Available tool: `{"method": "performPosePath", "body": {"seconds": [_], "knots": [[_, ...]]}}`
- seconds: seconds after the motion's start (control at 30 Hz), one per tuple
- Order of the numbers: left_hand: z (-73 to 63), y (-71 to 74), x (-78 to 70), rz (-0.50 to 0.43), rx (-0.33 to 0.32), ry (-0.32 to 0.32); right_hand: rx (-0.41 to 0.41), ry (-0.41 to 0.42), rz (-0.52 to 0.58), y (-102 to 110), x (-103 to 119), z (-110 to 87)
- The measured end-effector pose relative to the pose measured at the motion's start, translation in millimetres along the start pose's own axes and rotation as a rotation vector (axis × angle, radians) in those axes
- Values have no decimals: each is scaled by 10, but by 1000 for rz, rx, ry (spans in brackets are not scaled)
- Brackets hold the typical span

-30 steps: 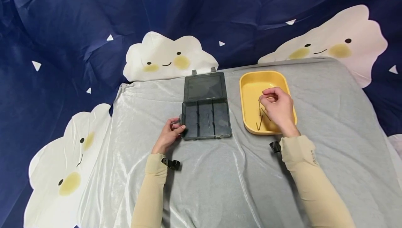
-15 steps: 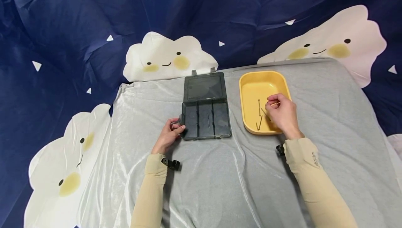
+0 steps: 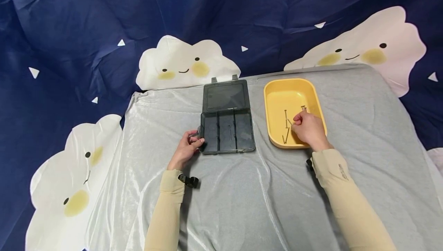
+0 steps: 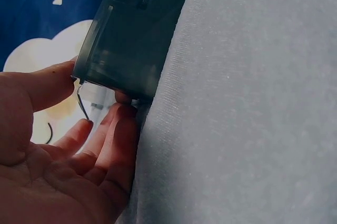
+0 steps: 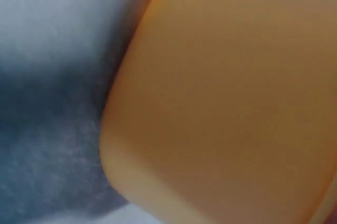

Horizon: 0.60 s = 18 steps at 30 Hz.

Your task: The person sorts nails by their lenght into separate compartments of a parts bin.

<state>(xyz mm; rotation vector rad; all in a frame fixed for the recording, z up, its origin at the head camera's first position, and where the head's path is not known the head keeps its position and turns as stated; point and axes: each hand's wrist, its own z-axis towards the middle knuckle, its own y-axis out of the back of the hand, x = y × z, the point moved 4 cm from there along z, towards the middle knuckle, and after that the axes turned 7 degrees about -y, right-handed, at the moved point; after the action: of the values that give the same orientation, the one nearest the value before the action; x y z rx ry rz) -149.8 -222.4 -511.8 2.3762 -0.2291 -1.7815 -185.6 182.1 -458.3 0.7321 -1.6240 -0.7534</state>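
An opened dark translucent compartment box (image 3: 226, 132) lies on the grey cloth, its lid (image 3: 226, 96) folded back. One nail (image 3: 230, 132) rests in its middle compartment. My left hand (image 3: 187, 147) grips the box's left side. In the left wrist view the thumb (image 4: 52, 84) presses the edge, with the other fingers bent beneath by a thin wire loop (image 4: 83, 105). My right hand (image 3: 310, 130) is down inside the yellow tray (image 3: 271, 120), fingers curled at a slanted nail (image 3: 289, 121); whether it is pinched cannot be seen. More nails (image 3: 303, 108) show just beyond this hand.
Other loose nails (image 3: 285, 118) lie toward the left of the tray floor. Grey cloth (image 3: 235, 197) covers the table, and a navy curtain (image 3: 277, 5) with cloud prints hangs behind. The right wrist view holds only the blurred tray wall (image 5: 221, 103) and cloth.
My right hand shifted rightward in the tray, then dropped lower toward the slanted nail, uncovering nail ends behind it. The left hand and box stayed put.
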Motion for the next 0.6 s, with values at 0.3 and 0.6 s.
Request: {"method": "performPosePath", "body": {"seconds": [0.3, 0.6], "knots": [[-15, 0, 6, 34, -18, -14, 163, -48, -134, -82, -3, 78], [-17, -8, 4, 16, -25, -15, 176, -53, -170, -144, -27, 100]]}}
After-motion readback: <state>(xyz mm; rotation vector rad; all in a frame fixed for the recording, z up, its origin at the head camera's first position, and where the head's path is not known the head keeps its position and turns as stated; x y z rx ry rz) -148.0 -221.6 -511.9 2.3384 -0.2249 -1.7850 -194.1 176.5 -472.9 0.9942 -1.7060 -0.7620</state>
